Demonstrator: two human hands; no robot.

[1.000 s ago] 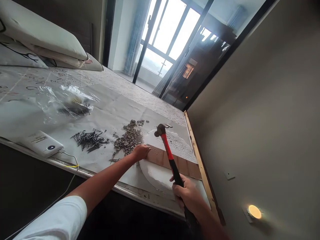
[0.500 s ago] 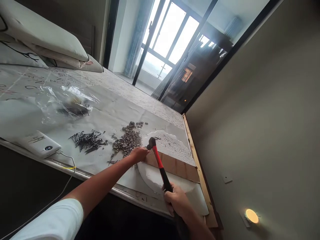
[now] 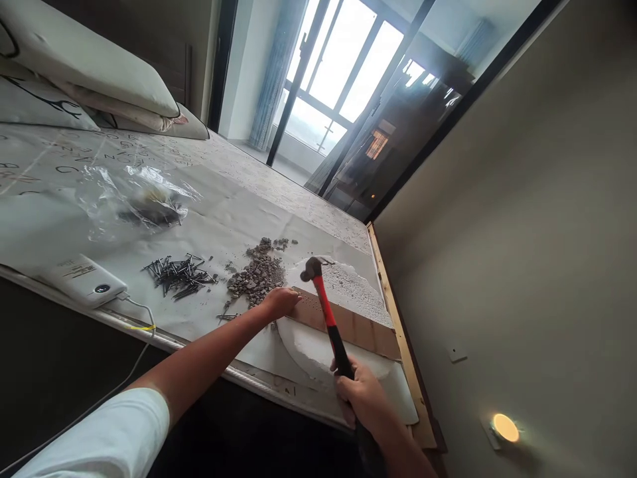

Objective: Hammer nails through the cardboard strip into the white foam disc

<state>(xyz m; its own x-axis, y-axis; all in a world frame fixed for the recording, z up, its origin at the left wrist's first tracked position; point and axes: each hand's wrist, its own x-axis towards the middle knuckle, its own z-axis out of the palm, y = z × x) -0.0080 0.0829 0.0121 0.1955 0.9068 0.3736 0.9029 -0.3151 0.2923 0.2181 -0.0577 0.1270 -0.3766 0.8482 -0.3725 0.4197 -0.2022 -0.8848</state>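
My right hand (image 3: 365, 392) is wrapped round the black grip of a claw hammer (image 3: 326, 309) with a red and black handle. Its dark head is raised above a brown wooden board (image 3: 353, 323). At the board's left end my left hand (image 3: 283, 303) is closed, fingertips pinched together on top of the wood; whatever is between them is too small to make out. Small dark dots mark the board near those fingers. The board lies over white foam (image 3: 318, 355). A heap of grey gravel (image 3: 259, 275) lies left of the board, with a pile of nails (image 3: 182, 275) further left.
A white power bank (image 3: 87, 282) with a cable sits near the bed's front edge. Behind it lies a clear plastic bag (image 3: 144, 199). White granules (image 3: 348, 282) spread beyond the board. A wooden rail (image 3: 393, 299) runs along the right side, beside the wall.
The hammer head has lifted away from my left fingertips and shifted slightly right. My left hand stays at the board's end. The whole view has shifted a little.
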